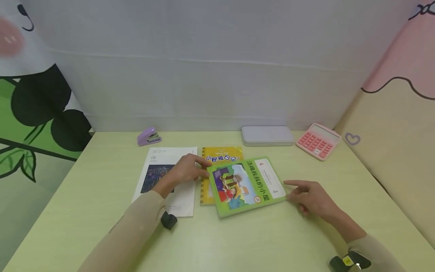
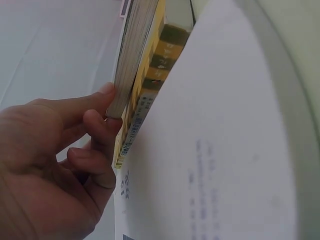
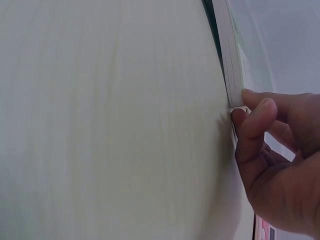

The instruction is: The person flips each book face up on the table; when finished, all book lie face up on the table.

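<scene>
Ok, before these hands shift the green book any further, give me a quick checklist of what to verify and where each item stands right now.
1. Left hand on the green book: ok, fingertips meet its left edge.
2. Right hand on the book: ok, fingertips touch its right corner.
3. Book lying flat: not ok, it overlaps the yellow book and sits skewed.
4. White booklet out of the way: cannot tell, the left forearm covers part of it.
5. Stapler, grey case and pink calculator clear of the book: ok, all at the table's far edge.
</scene>
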Available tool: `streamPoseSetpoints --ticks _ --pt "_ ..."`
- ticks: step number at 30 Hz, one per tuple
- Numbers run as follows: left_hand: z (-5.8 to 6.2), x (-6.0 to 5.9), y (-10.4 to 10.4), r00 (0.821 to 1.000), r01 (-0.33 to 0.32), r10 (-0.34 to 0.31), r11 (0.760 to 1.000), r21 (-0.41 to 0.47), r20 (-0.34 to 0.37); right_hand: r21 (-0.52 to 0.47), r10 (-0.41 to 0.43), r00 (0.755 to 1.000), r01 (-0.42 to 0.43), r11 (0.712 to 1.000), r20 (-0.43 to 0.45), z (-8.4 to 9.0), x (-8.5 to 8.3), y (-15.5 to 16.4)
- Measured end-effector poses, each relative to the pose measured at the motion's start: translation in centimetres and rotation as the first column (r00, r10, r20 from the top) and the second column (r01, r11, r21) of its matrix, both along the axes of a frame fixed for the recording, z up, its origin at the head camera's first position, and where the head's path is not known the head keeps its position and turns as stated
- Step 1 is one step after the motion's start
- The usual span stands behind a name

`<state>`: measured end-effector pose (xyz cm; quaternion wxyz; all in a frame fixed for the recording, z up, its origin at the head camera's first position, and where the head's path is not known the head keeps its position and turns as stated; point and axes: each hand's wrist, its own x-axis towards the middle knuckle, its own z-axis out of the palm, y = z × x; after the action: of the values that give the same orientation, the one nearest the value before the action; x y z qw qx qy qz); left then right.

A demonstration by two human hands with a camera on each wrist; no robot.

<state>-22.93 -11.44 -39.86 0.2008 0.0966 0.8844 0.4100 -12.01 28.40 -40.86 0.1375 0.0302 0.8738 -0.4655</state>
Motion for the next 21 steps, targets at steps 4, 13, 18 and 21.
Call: streamPoseSetpoints --ticks 4,13,18,21 --pt "0.0 0.5 0.1 1.0 0.014 -0.014 1.0 -0.004 -0.005 0.061 -0.021 1.0 0.022 0.998 -0.019 0.0 -0.5 0.3" --pt "0.2 1.7 0.8 0.997 0.076 -0.076 0.997 -0.004 -0.03 0.097 -0.116 0.991 0.122 0.988 -0.064 -0.1 -1.2 1.0" --pt "0.0 2.3 1.3 0.994 0.096 -0.097 0.995 -0.009 -0.059 0.138 -0.15 0.982 0.166 0.976 -0.116 -0.4 -1.7 1.2" --pt "-0.1 2.7 1.5 0.993 0.08 -0.082 0.997 -0.021 -0.082 0.189 -0.167 0.976 0.191 0.963 -0.137 -0.5 -1.9 1.2"
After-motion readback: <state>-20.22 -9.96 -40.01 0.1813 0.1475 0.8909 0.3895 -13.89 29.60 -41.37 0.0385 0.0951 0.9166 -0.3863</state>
